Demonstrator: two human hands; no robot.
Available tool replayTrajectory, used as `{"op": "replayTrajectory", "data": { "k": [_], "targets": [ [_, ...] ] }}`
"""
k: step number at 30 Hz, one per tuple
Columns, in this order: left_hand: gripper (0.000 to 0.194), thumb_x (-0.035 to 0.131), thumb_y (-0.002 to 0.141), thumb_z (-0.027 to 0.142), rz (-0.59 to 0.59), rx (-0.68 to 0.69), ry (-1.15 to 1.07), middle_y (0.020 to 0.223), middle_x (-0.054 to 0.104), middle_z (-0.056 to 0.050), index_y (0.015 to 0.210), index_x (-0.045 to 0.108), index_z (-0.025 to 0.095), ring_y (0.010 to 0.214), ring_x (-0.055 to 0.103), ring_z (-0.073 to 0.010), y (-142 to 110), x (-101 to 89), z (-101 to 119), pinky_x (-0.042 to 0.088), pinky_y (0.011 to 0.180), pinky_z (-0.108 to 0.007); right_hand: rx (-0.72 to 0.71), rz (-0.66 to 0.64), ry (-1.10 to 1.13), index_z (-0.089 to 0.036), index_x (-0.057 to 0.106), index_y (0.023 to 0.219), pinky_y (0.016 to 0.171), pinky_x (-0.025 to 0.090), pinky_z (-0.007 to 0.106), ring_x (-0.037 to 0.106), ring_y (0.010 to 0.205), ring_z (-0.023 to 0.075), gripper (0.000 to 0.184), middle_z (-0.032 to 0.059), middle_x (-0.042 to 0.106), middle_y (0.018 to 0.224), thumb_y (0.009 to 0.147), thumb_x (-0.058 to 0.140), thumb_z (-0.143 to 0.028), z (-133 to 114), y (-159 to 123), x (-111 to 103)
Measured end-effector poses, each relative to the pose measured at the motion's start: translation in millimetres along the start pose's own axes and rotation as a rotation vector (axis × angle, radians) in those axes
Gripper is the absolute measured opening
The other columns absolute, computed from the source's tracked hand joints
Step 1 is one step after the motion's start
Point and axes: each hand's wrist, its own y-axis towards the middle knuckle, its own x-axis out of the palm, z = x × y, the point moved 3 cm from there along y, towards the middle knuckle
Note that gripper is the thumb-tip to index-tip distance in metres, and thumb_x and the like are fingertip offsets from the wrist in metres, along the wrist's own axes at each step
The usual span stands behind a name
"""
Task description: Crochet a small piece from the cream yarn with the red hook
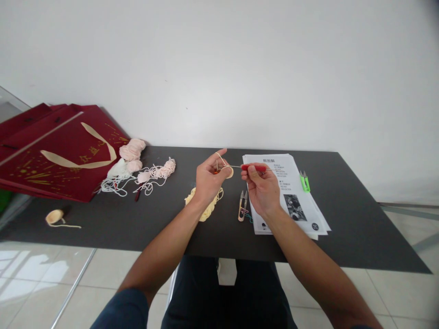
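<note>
My left hand (210,176) pinches a small pale yellow crochet piece (230,172), and a strand of yarn runs up over its raised index finger. In my right hand (262,187) is a crochet hook (253,167) with a red handle, its thin metal shaft pointing left to the piece. The hook's tip meets the yarn by my left fingers; the exact loop is too small to make out. Below my left hand lies a loose bundle of pale yellow yarn (207,212), partly hidden by the wrist.
Printed sheets (270,219) lie under my right hand, with green thread snips (304,182) on them. Beige snips (241,208) lie left of the sheets. Pink yarn (132,150), white yarn (118,170) and dark red bags (61,160) are at the left. A small cream crocheted cup (55,216) sits near the front left.
</note>
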Motion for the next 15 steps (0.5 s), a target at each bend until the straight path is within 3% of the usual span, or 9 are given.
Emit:
{"op": "replayTrajectory", "data": {
  "k": [5,10,12,15],
  "targets": [
    [0.072,0.087,0.071,0.019,-0.038,0.014,0.043,0.079,0.071,0.002,0.14,0.067,0.023,0.067,0.057,-0.0092,0,0.4,2,0.046,0.068,-0.025,-0.107,0.016,-0.047,-0.023,0.073,0.09,0.066,0.065,0.025,0.074,0.069,0.0117,0.016,0.0003,0.082,0.087,0.083,0.085,-0.031,-4,-6,5],
    [0.07,0.092,0.068,0.022,-0.005,-0.017,-0.051,0.081,0.076,0.0,0.135,0.07,0.021,0.072,0.065,-0.0114,1,-0.7,1,0.048,0.072,-0.025,-0.314,0.043,-0.332,-0.026,0.079,0.099,0.071,0.066,0.032,0.076,0.071,0.015,0.01,0.001,0.083,0.09,0.089,0.079,-0.029,-8,-18,5],
    [0.07,0.093,0.068,0.024,0.004,-0.051,-0.125,0.081,0.077,-0.001,0.134,0.071,0.021,0.073,0.067,-0.0119,1,-1.3,-1,0.048,0.073,-0.025,-0.431,0.003,-0.452,-0.031,0.081,0.105,0.075,0.066,0.034,0.078,0.077,0.0161,0.016,0.0009,0.084,0.096,0.091,0.077,-0.024,-10,-24,6],
    [0.066,0.094,0.068,0.023,0.011,-0.135,-0.254,0.08,0.078,-0.001,0.13,0.072,0.021,0.075,0.07,-0.0125,2,-1.2,-6,0.049,0.074,-0.025,-0.663,-0.154,-0.596,-0.037,0.081,0.113,0.088,0.066,0.042,0.079,0.097,0.0212,0.032,0.0016,0.083,0.115,0.091,0.074,-0.015,-10,-32,8]
  ]
}}
